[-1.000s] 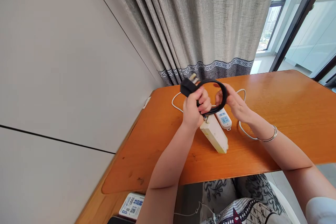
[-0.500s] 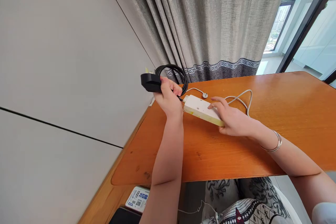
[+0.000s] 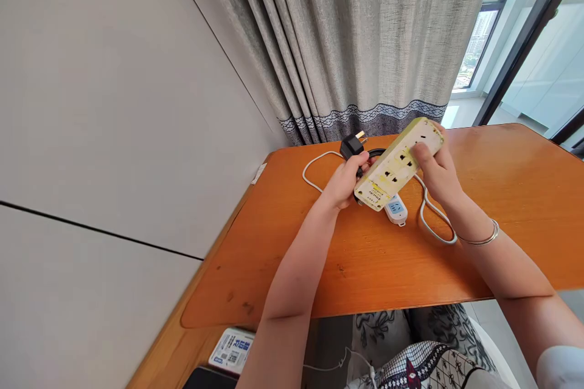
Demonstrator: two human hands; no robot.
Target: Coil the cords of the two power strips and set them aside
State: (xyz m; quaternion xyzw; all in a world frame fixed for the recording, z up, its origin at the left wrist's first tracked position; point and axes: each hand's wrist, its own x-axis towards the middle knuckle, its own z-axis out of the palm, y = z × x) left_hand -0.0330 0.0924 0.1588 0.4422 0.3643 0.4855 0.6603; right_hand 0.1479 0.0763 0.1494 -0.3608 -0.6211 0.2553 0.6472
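My right hand [image 3: 435, 164] grips the upper end of a yellowed power strip [image 3: 392, 167], its thumb on the socket face. The strip is tilted above the table, sockets turned toward me. At its lower left, my left hand [image 3: 344, 179] is closed around a black plug [image 3: 351, 144] and its black cable [image 3: 376, 152], most of which is hidden behind the strip. The plug's prongs point up and to the right. Below the held strip, a smaller white power strip [image 3: 396, 210] with blue sockets lies on the table, partly covered.
The orange wooden table [image 3: 283, 267] carries a white cord [image 3: 310, 175] on the left and a looped white cable [image 3: 431, 219] on the right. A grey curtain [image 3: 365, 30] hangs behind. A white box [image 3: 232, 349] and a black object [image 3: 207, 378] sit below the table's left edge.
The yellowed strip has been lifted and flipped, so its sockets now show. My left hand has moved right and lower with the black plug. The smaller white strip has come into view.
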